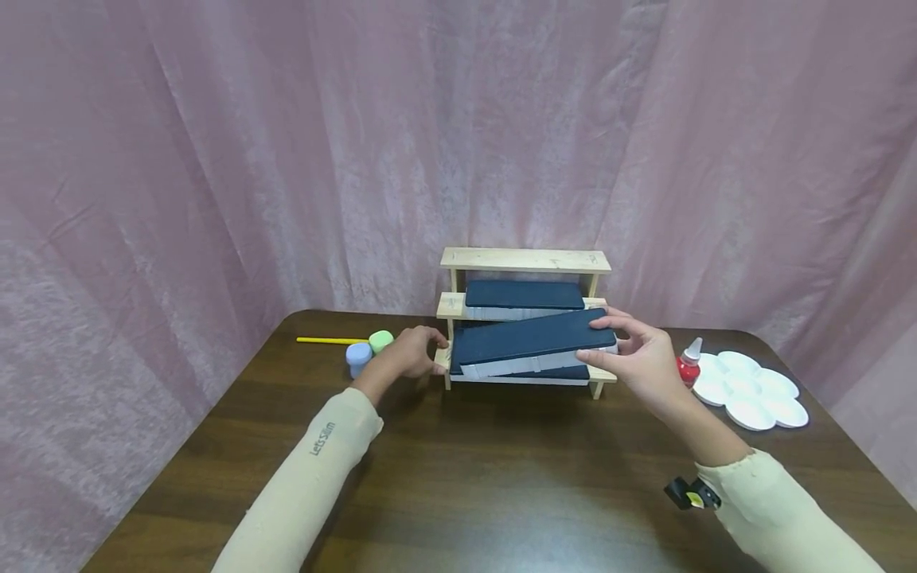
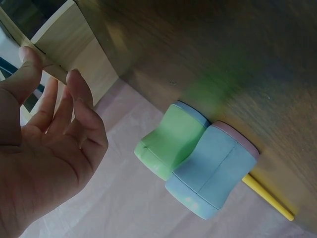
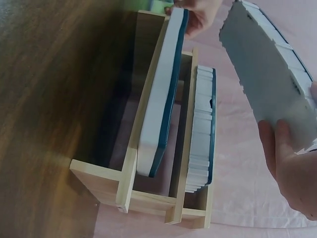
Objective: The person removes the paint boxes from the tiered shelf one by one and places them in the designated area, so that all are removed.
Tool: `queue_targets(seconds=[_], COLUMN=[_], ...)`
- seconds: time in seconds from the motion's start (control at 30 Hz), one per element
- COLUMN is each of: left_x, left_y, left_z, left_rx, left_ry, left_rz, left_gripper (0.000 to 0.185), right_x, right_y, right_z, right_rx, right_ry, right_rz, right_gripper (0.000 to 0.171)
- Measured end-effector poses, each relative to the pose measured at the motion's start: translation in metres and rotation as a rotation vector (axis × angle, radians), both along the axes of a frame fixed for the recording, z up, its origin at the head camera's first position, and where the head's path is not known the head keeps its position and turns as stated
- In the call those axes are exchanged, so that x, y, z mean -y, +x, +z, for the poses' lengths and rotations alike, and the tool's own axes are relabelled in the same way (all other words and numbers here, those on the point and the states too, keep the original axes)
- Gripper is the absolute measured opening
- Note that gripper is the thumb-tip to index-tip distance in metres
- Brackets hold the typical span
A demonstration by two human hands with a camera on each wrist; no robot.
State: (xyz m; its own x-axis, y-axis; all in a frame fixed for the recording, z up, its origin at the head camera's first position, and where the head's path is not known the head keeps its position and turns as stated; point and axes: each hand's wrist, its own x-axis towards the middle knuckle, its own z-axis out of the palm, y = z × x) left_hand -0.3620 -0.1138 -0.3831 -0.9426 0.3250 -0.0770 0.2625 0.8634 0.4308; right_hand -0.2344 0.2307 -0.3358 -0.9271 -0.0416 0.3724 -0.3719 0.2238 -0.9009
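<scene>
My right hand (image 1: 641,358) grips the right end of a long box (image 1: 533,341) with a dark blue top and white sides, thumb in front and fingers behind. The box is tilted, right end higher, over the lowest step of a wooden stepped rack (image 1: 526,259); its pale underside shows in the right wrist view. A similar box (image 3: 163,94) lies on that lowest step, and another box (image 1: 524,294) sits on the middle step. At the rack's left, my left hand (image 1: 411,352) pinches the end of the lowest plank (image 2: 49,67) between thumb and fingers.
Left of the rack stand a blue jar (image 1: 357,358) and a green jar (image 1: 380,341), with a yellow stick (image 1: 325,341) behind. A red bottle (image 1: 688,370) and a white flower-shaped palette (image 1: 745,388) are at right. A pink curtain (image 1: 458,143) hangs behind the table.
</scene>
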Motion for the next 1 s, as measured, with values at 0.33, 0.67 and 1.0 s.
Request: queue_targets(seconds=[0.33, 0.67, 1.0], left_x=[-0.001, -0.003, -0.003], left_y=[0.002, 0.002, 0.002], left_z=[0.001, 0.002, 0.002], left_rx=[-0.011, -0.013, 0.007], left_ry=[-0.003, -0.008, -0.01], left_rz=[-0.005, 0.01, 0.018], left_gripper=[0.05, 0.051, 0.05], right_x=[0.0, 0.0, 0.003], right_y=[0.004, 0.008, 0.01], right_z=[-0.005, -0.006, -0.014], right_rx=[0.012, 0.022, 0.028], right_ry=[0.038, 0.064, 0.095], right_rz=[-0.002, 0.002, 0.04], right_gripper=[0.045, 0.046, 0.044])
